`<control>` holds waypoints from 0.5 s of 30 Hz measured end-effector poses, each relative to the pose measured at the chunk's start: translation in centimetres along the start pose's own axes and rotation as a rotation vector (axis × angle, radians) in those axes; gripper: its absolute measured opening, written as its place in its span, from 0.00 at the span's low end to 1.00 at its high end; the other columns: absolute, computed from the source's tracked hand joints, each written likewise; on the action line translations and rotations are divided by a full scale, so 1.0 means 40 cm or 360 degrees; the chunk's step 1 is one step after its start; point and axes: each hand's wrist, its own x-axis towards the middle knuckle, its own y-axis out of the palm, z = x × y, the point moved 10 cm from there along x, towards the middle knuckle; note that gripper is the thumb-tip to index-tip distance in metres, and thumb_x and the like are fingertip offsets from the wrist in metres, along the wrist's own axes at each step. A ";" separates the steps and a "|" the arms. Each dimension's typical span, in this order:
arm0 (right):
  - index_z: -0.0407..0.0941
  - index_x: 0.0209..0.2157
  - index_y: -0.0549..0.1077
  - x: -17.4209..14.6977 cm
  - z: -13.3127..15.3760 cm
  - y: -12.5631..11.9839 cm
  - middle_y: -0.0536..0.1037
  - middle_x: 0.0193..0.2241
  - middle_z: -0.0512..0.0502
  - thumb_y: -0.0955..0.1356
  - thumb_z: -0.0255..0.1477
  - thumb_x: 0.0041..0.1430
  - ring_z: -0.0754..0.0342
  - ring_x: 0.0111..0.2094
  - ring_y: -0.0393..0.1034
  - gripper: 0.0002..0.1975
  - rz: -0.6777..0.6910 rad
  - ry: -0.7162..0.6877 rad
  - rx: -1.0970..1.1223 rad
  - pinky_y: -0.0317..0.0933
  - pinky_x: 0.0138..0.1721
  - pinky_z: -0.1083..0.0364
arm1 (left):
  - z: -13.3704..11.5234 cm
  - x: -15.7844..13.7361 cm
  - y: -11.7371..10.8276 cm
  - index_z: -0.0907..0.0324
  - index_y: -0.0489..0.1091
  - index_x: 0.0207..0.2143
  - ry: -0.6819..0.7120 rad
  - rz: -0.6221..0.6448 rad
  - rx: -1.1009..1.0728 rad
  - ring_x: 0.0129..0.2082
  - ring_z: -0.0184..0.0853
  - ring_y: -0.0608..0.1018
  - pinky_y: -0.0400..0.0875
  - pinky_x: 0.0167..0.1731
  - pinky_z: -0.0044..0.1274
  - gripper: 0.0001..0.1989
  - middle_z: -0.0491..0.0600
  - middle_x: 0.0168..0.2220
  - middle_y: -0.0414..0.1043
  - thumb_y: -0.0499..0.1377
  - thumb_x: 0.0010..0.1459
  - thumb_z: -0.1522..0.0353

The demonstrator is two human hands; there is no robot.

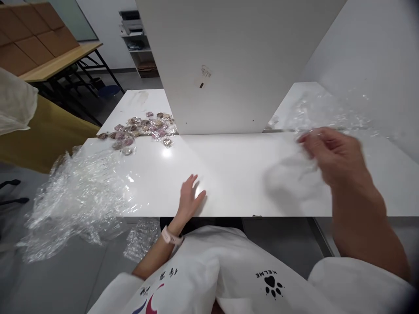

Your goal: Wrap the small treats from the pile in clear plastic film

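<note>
My left hand [190,199], with a pale band on its wrist, is open over the white table [229,174] near its front edge, fingers apart and nothing in them. Over the right part of the table, my right hand [337,155] is raised and smeared by motion. Its fingers are closed in a pinch, and a clear plastic bag [303,168], blurred, hangs from them. Beyond that hand, more clear plastic bags [321,111] lie in a loose heap. Small wrapped pieces [131,131], brown, pink and cream, are scattered at the back left.
A large pile of clear plastic bags [85,192] spills over the table's left edge, with more clear plastic [142,237] below. An upright white panel [229,65] stands at the back; a white wall [376,65] closes the right side. Cardboard boxes [36,35] stand on another table.
</note>
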 end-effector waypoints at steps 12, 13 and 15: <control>0.49 0.27 0.46 -0.141 0.325 0.225 0.43 0.23 0.55 0.62 0.48 0.61 0.57 0.21 0.39 0.23 0.0717 -0.0195 0.1194 0.46 0.19 0.58 | -0.212 0.095 -0.068 0.50 0.58 0.66 0.0331 0.0921 -0.1000 0.70 0.51 0.53 0.55 0.64 0.43 0.40 0.55 0.70 0.51 0.65 0.54 0.52; 0.49 0.28 0.46 -0.138 0.299 0.234 0.41 0.24 0.54 0.60 0.46 0.62 0.57 0.21 0.38 0.20 0.0672 -0.0163 0.1129 0.45 0.20 0.58 | -0.183 0.099 -0.057 0.50 0.56 0.67 0.0205 0.0857 -0.1103 0.70 0.51 0.54 0.57 0.63 0.43 0.40 0.56 0.70 0.50 0.64 0.55 0.52; 0.50 0.30 0.47 -0.140 0.257 0.258 0.38 0.26 0.54 0.55 0.42 0.64 0.56 0.22 0.35 0.14 0.0610 -0.0095 0.1040 0.44 0.20 0.57 | -0.127 0.111 -0.020 0.49 0.49 0.69 -0.0076 0.0660 -0.1279 0.69 0.49 0.57 0.61 0.61 0.42 0.44 0.58 0.70 0.49 0.63 0.56 0.51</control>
